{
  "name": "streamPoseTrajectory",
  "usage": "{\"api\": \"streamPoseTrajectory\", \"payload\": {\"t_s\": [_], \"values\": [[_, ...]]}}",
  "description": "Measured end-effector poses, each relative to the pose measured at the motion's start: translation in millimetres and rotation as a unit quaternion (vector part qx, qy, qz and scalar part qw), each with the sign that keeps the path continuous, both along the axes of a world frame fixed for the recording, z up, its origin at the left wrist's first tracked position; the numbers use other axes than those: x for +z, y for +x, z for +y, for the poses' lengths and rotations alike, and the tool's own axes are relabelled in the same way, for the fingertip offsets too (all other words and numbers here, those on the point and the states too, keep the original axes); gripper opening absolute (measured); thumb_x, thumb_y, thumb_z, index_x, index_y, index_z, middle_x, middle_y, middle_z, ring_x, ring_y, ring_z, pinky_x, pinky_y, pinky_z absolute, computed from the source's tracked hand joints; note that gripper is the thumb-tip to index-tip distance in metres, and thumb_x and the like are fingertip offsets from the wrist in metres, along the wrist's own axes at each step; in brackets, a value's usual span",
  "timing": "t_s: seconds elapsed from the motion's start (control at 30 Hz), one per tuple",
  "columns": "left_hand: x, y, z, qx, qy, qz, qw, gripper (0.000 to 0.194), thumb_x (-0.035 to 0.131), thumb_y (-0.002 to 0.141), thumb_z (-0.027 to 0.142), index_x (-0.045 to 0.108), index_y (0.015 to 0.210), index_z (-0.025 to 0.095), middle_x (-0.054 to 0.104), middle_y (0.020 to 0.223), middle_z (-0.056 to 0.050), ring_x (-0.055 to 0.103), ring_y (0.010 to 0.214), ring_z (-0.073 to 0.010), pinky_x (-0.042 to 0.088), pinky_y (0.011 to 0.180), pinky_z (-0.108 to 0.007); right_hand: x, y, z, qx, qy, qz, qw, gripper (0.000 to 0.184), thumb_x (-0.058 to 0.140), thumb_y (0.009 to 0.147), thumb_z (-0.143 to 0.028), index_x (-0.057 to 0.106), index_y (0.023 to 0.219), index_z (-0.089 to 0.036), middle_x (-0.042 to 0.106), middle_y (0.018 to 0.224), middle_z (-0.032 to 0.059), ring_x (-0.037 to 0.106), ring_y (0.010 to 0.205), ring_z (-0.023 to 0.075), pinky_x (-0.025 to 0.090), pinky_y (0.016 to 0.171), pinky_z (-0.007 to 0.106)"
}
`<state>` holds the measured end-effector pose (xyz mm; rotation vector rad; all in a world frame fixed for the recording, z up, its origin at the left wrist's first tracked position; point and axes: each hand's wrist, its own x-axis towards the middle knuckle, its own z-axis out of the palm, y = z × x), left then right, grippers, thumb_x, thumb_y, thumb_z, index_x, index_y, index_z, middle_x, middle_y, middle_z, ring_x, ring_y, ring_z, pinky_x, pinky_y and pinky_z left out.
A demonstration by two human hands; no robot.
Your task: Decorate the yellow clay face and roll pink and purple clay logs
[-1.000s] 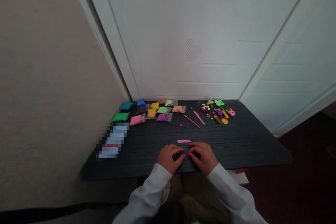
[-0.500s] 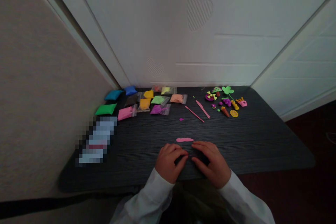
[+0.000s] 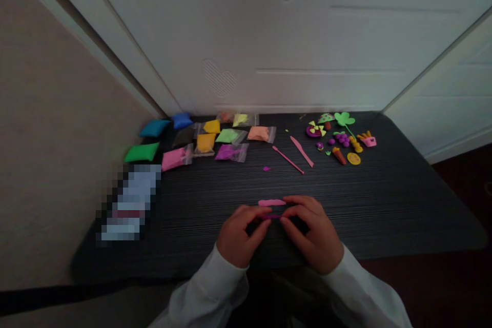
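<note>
A thin purple strip of clay [image 3: 275, 217] stretches between my two hands, just above the dark table. My left hand [image 3: 242, 233] pinches its left end between thumb and fingers. Its right end sits in the pinch of my right hand [image 3: 313, 233]. Right behind it lies a flattened pink clay strip [image 3: 271, 202], with a fingertip of my right hand at its right end. Farther back are a small purple clay piece [image 3: 266, 168], a thin pink modelling tool [image 3: 287, 159] and a pink plastic knife [image 3: 302, 151].
Bags of coloured clay, among them a pink bag [image 3: 175, 158] and a purple bag [image 3: 230, 152], spread over the back left. A blurred-out panel [image 3: 130, 205] lies at the left. Small clay figures, including a green clover [image 3: 345, 119], stand back right. A white panelled wall [image 3: 230, 25] borders the table [image 3: 192, 246].
The purple strip now shows between my fingertips; earlier it was not visible. My right hand's fingers have bent inward, and the view has tilted down a little.
</note>
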<state>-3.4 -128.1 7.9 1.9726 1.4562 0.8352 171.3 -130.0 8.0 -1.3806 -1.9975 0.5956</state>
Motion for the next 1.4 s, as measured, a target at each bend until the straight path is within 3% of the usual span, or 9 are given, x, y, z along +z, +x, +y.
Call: {"api": "streamPoseTrajectory", "payload": {"t_s": [0.33,0.53,1.0,1.4], "values": [[-8.8,-18.9,9.6,0.046,-0.012,-0.009,0.999,0.025,0.053,0.074,0.022,0.056,0.099,0.021,0.062,0.079,0.001,0.057,0.069,-0.0082,0.048,0.065,-0.021,-1.7,-14.7,22.4,-0.036,-0.006,-0.04,0.999,0.004,0.054,0.072,-0.024,0.057,0.074,-0.022,0.052,0.108,0.0052,0.041,0.109,0.0233,0.031,0.091,0.045],[-3.2,-17.4,8.2,0.064,0.015,-0.017,0.998,0.021,0.05,0.075,0.017,0.058,0.094,0.019,0.062,0.081,0.0,0.056,0.075,-0.0103,0.047,0.069,-0.025,1.6,-15.8,24.7,-0.018,-0.033,-0.072,0.997,0.004,0.054,0.072,-0.024,0.057,0.073,-0.023,0.051,0.112,0.0038,0.038,0.112,0.0252,0.028,0.092,0.049],[2.0,-17.6,8.3,0.079,0.021,0.016,0.997,0.017,0.052,0.072,0.015,0.063,0.085,0.016,0.059,0.075,-0.002,0.05,0.075,-0.0123,0.043,0.071,-0.029,15.4,-17.6,34.6,0.004,-0.119,-0.114,0.986,0.006,0.053,0.071,-0.026,0.056,0.07,-0.022,0.043,0.122,0.0026,0.036,0.115,0.0243,0.027,0.094,0.047],[3.2,-17.1,9.3,0.079,0.007,0.013,0.997,0.017,0.052,0.072,0.015,0.063,0.085,0.017,0.059,0.076,-0.002,0.05,0.075,-0.0117,0.042,0.072,-0.029,16.4,-16.2,34.9,0.0,-0.128,-0.098,0.987,0.006,0.053,0.072,-0.028,0.057,0.07,-0.024,0.042,0.124,0.0004,0.036,0.116,0.0214,0.026,0.096,0.045]]}}
